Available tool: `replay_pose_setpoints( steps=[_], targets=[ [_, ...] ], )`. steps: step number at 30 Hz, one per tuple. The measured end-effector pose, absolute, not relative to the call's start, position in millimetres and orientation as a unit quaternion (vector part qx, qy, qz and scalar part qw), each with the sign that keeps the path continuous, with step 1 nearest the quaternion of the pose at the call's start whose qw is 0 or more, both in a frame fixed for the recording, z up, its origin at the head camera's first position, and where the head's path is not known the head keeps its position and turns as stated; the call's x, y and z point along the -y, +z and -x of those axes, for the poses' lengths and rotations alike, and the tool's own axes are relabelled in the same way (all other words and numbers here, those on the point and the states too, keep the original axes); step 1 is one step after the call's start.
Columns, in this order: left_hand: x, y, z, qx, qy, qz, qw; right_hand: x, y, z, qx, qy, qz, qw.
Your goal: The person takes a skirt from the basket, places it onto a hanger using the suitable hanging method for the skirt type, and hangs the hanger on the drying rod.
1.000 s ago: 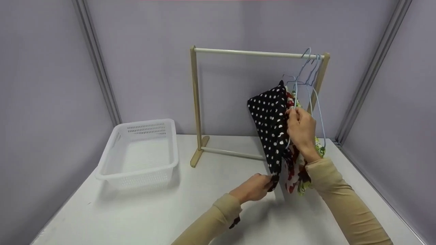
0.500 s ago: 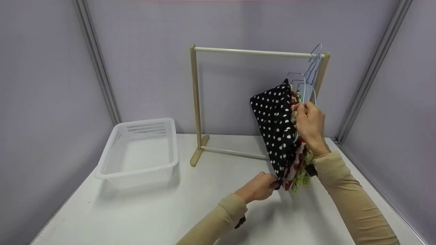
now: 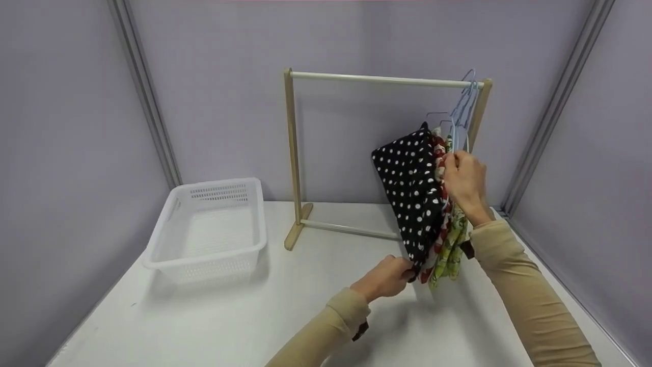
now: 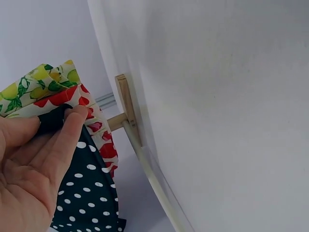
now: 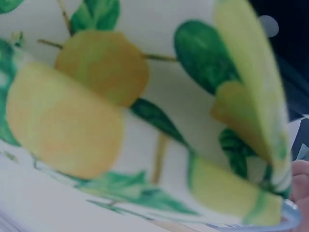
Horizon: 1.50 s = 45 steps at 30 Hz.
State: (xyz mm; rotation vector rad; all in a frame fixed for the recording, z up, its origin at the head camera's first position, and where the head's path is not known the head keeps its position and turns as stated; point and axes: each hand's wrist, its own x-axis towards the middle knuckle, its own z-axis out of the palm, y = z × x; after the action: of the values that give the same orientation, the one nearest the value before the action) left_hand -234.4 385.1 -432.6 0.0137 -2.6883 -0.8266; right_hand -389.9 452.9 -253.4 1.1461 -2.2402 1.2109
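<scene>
A black cloth with white polka dots (image 3: 407, 188) hangs at the right end of the rack. My left hand (image 3: 384, 279) pinches its lower corner; in the left wrist view the thumb and fingers (image 4: 72, 128) hold the dark fabric. My right hand (image 3: 466, 181) grips the wire of a light blue clothes hanger (image 3: 453, 133), whose hook is up at the rail. Behind the black cloth hang a red-and-white cloth (image 4: 107, 145) and a lemon-print cloth (image 3: 451, 257). The lemon print (image 5: 101, 67) fills most of the right wrist view, blurred.
The wooden rack has a white top rail (image 3: 377, 79) and a left post (image 3: 293, 153) standing on the white table (image 3: 214, 326). A white plastic basket (image 3: 206, 257) sits at the left. Grey walls (image 3: 229, 102) enclose the table.
My right hand has moved right with the hanger, whose hook now sits near the rail's right end beside the others. The left hand has shifted slightly right, still holding the black cloth's corner.
</scene>
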Motion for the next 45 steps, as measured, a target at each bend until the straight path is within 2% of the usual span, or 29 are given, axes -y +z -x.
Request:
replay_pose_setpoints(
  steps=[11,21,26,30,40,45],
  targets=[
    [-385.0,-435.0,231.8,0.942,-0.293,0.005,0.165,-449.8,-254.7,393.8,0.794,0.389,-0.427,0.191],
    [-382.2,-438.3,230.9,0.936,-0.310,-0.001,0.165,-453.1,-248.8,395.4,0.818,0.346,-0.426,0.172],
    [-382.7,-438.3,232.3,0.929,-0.296,-0.026,0.220,-454.0,-240.6,397.2,0.824,0.332,-0.438,0.138],
    [-385.9,-436.4,233.6,0.924,-0.282,-0.049,0.252,-455.4,-236.4,398.4,0.826,0.317,-0.447,0.134],
    [-394.7,-436.0,241.2,0.932,-0.294,-0.035,0.210,-457.5,-235.3,397.0,0.836,0.313,-0.436,0.111],
    [-393.8,-438.1,241.0,0.932,-0.301,-0.040,0.197,-455.8,-239.4,394.7,0.828,0.324,-0.441,0.127]
  ],
)
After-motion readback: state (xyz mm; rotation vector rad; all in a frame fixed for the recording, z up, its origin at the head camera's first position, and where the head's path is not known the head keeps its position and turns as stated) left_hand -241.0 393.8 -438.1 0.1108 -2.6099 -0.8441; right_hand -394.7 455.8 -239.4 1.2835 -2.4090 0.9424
